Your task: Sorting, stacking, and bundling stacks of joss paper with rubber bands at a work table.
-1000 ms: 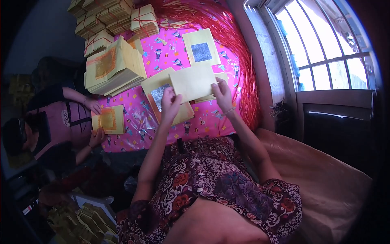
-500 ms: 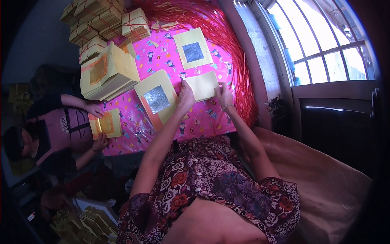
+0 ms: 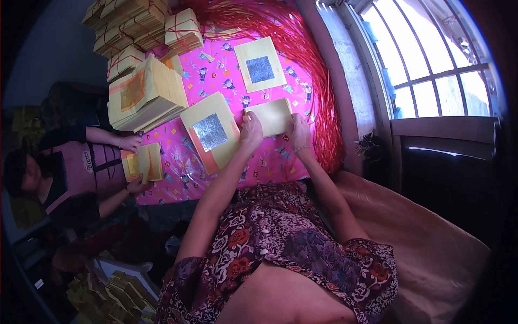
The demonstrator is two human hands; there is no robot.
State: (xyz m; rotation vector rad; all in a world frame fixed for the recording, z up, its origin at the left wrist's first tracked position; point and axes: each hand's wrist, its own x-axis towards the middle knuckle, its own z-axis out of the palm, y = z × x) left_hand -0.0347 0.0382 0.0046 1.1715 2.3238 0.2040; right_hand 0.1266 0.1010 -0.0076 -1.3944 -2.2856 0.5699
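A folded sheet of pale yellow paper (image 3: 273, 115) lies on the table in front of me, its plain side up. My left hand (image 3: 251, 129) grips its left edge, with the fingers closed on it. At the right edge my right hand (image 3: 298, 133) is closed on the same paper; its fingertips are partly hidden. Left of my left hand lie yellow sheets (image 3: 229, 117) with a silver square (image 3: 209, 133) and an orange band. Beyond my hands is another yellow sheet (image 3: 270, 49) with a silver square.
A tall paper stack (image 3: 174, 89) stands left, with string-tied bundles (image 3: 183, 31) behind it. Red plastic strands (image 3: 327, 102) run along the far and right sides of the pink patterned tablecloth (image 3: 270, 156). At left, a co-worker's hands (image 3: 131, 143) fold a yellow sheet (image 3: 155, 162).
My hands have shifted slightly along the folded paper's edges and still hold it. The co-worker's sheet has been partly folded over.
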